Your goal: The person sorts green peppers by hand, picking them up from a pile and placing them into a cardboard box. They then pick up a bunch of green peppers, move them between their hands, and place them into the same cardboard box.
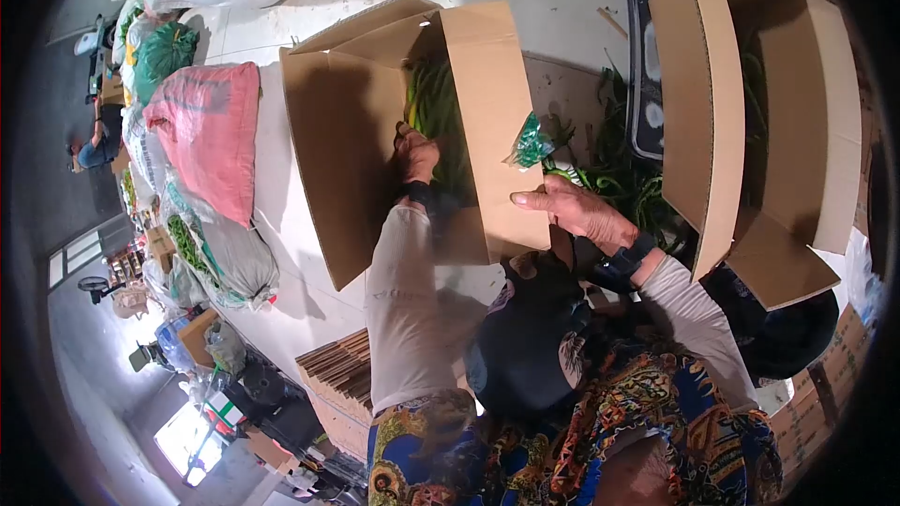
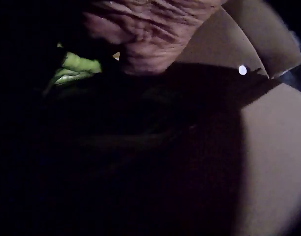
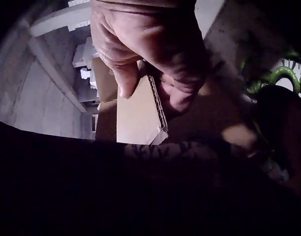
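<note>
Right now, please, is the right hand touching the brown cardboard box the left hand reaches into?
Touching: the right wrist view shows the right hand gripping the box flap, thumb on its face.

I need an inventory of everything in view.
box: one, brown, centre
second box: one, brown, right
peppers: many, green, centre box, floor
plastic: one, green, at flap
object: one, black-rimmed, between boxes
sack: one, pink, left
bag: one, green, beside sack
other sacks: several, whitish, left
cardboard: one stack, brown, lower left
clutter: many, mixed, left
other person: one, blue top, left
left hand: one, bare, in box
right hand: one, bare, grips flap
sleeves: two, whitish, lower centre
</note>
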Action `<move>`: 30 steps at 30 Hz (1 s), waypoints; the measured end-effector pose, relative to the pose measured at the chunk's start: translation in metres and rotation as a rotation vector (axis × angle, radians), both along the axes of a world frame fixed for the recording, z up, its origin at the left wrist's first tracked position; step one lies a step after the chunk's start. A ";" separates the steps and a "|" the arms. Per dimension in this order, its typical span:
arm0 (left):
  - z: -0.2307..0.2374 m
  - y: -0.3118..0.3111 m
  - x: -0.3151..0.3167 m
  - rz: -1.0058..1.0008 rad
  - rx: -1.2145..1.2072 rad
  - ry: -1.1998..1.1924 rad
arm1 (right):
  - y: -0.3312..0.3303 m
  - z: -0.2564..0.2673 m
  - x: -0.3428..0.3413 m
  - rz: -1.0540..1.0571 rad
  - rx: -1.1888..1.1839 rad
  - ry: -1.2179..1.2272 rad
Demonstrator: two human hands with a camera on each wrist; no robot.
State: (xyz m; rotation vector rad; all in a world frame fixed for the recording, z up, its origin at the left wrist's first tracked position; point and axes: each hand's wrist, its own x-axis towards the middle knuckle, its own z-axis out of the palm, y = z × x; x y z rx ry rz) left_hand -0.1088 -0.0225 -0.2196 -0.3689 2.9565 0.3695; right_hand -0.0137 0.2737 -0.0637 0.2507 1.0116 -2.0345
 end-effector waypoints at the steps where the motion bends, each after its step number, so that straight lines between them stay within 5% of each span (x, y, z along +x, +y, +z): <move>1: 0.015 0.003 -0.001 0.018 0.133 -0.085 | -0.001 -0.004 0.002 0.043 0.070 0.038; 3: 0.021 0.004 -0.003 0.039 0.267 -0.167 | -0.001 0.001 0.003 0.000 0.002 -0.023; 8: 0.010 0.012 -0.007 -0.025 -0.043 -0.176 | 0.000 0.005 0.003 -0.013 -0.008 -0.072; 12: 0.036 0.016 -0.016 0.052 0.126 -0.350 | -0.003 0.003 0.005 -0.030 0.021 -0.066; 16: 0.009 0.001 -0.015 0.028 0.356 -0.262 | -0.005 -0.016 0.010 0.007 0.116 -0.021; 19: -0.008 0.007 -0.010 -0.125 0.081 0.036 | -0.006 -0.030 0.016 -0.015 0.140 0.010; 21: 0.049 0.035 -0.013 0.139 0.301 -0.228 | -0.003 -0.027 0.016 -0.005 0.128 0.014; 22: 0.060 0.039 -0.014 0.136 0.303 -0.229 | -0.001 -0.026 0.017 0.008 0.110 0.019; 24: 0.072 0.042 -0.017 0.266 0.765 -0.292 | 0.004 -0.030 0.015 0.045 0.119 -0.041; 25: 0.071 0.039 -0.017 0.278 0.804 -0.311 | 0.003 -0.029 0.015 0.087 0.119 -0.102; 28: 0.046 0.034 -0.015 0.233 0.444 -0.196 | -0.008 -0.004 0.014 -0.062 0.028 -0.095; 30: 0.065 0.031 -0.023 0.139 0.438 -0.196 | -0.004 0.002 0.014 -0.067 0.041 -0.074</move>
